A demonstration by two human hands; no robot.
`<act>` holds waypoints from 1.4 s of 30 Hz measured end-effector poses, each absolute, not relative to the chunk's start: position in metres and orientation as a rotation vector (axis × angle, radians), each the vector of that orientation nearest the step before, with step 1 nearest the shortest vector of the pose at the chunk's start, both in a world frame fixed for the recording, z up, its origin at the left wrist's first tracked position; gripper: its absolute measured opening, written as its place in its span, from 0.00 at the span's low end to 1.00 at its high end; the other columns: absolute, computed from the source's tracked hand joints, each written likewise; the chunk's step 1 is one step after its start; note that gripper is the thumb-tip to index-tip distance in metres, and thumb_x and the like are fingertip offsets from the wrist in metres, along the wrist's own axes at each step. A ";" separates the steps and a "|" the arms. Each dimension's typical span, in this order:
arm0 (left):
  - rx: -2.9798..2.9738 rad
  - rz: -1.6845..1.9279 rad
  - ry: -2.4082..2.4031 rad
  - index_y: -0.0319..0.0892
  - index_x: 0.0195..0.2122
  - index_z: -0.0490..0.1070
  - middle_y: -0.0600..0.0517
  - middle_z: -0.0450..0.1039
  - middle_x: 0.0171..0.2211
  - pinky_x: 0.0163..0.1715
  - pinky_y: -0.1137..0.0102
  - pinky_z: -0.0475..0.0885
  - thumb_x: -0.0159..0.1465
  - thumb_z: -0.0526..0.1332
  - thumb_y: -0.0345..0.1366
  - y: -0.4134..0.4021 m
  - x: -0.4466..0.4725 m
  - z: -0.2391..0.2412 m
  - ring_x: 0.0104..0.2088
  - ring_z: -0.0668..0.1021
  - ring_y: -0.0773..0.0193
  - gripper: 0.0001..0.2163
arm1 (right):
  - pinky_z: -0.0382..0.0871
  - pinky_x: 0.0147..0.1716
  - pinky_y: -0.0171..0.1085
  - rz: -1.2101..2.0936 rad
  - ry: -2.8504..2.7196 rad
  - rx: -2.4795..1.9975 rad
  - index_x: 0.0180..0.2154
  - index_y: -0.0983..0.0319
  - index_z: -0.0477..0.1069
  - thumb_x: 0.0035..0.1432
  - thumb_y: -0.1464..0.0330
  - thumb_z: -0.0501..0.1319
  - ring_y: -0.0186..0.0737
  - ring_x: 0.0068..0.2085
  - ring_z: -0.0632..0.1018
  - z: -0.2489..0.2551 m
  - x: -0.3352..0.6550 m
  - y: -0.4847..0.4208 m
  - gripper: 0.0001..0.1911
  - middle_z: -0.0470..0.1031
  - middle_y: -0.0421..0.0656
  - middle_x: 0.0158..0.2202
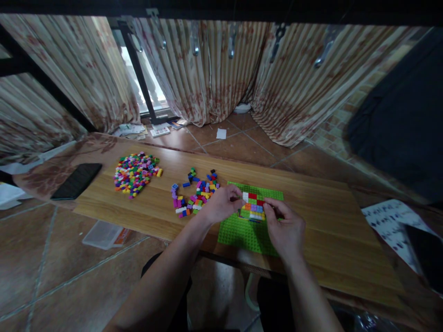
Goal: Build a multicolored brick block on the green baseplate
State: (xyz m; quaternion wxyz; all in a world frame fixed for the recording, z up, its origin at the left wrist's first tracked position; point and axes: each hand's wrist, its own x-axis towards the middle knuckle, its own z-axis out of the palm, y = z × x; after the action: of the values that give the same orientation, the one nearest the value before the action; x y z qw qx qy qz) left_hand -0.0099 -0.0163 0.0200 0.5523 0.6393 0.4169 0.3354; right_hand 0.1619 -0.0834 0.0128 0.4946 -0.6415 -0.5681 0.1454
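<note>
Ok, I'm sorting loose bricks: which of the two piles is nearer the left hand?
The smaller, scattered pile, just beside the left hand; the bigger, denser pile lies farther left.

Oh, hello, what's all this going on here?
A person sits at a wooden table with both bare hands at a small, multicoloured brick build. The left hand is at its left side, the right hand at its right; whether either grips a loose brick is too small to tell. The build is over a green studded board. To the left lie some scattered bricks and, farther left, a bigger heap.
</note>
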 end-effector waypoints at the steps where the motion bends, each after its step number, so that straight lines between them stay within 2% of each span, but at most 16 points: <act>1: 1.510 0.797 0.983 0.39 0.31 0.67 0.57 0.70 0.22 0.22 0.77 0.62 0.56 0.63 0.31 -0.016 -0.010 0.020 0.21 0.70 0.72 0.05 | 0.72 0.36 0.39 0.357 -1.378 -1.558 0.38 0.61 0.79 0.60 0.62 0.59 0.39 0.33 0.78 0.013 0.161 -0.083 0.12 0.80 0.44 0.35; 14: 1.502 0.811 1.081 0.39 0.30 0.67 0.57 0.69 0.21 0.22 0.77 0.61 0.55 0.62 0.29 -0.017 -0.006 0.015 0.21 0.70 0.72 0.04 | 0.71 0.36 0.39 0.366 -1.401 -1.551 0.39 0.61 0.78 0.60 0.63 0.58 0.40 0.35 0.78 0.010 0.158 -0.082 0.13 0.79 0.45 0.36; 24: 1.591 0.879 1.034 0.39 0.30 0.68 0.56 0.70 0.23 0.24 0.76 0.63 0.58 0.60 0.33 -0.023 -0.004 0.010 0.24 0.70 0.70 0.03 | 0.71 0.35 0.40 0.352 -1.332 -1.580 0.38 0.61 0.79 0.59 0.59 0.59 0.41 0.34 0.77 0.007 0.161 -0.081 0.15 0.79 0.46 0.35; 28: 1.693 0.891 1.115 0.39 0.28 0.69 0.54 0.70 0.23 0.25 0.75 0.64 0.61 0.55 0.32 -0.016 -0.025 0.018 0.24 0.70 0.69 0.07 | 0.70 0.35 0.40 0.301 -1.294 -1.627 0.37 0.61 0.79 0.58 0.58 0.60 0.42 0.33 0.77 0.007 0.166 -0.080 0.15 0.80 0.46 0.35; 32: 1.748 0.929 1.251 0.37 0.28 0.71 0.53 0.71 0.24 0.28 0.75 0.65 0.59 0.55 0.31 -0.001 -0.067 0.026 0.26 0.71 0.69 0.06 | 0.70 0.35 0.41 0.307 -1.274 -1.637 0.37 0.61 0.79 0.57 0.58 0.60 0.42 0.33 0.78 0.007 0.169 -0.079 0.16 0.80 0.46 0.36; 38: 1.882 0.738 1.552 0.35 0.30 0.76 0.53 0.72 0.23 0.27 0.76 0.63 0.56 0.56 0.32 0.006 -0.112 0.036 0.27 0.71 0.67 0.10 | 0.70 0.35 0.41 0.328 -1.272 -1.635 0.37 0.62 0.79 0.57 0.58 0.60 0.42 0.33 0.78 0.009 0.167 -0.078 0.16 0.80 0.47 0.36; 42: 1.966 0.634 1.668 0.38 0.27 0.76 0.53 0.71 0.22 0.27 0.75 0.61 0.57 0.55 0.30 0.002 -0.109 0.041 0.27 0.71 0.67 0.10 | 0.70 0.35 0.41 0.332 -1.284 -1.640 0.37 0.61 0.79 0.58 0.57 0.60 0.42 0.33 0.78 0.007 0.166 -0.078 0.16 0.80 0.46 0.36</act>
State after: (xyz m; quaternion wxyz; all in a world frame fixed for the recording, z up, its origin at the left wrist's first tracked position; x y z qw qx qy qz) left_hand -0.1087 0.0024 0.0411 0.2409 0.7188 0.6097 0.2316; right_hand 0.1661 -0.0776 0.0070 0.4937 -0.6762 -0.5293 0.1370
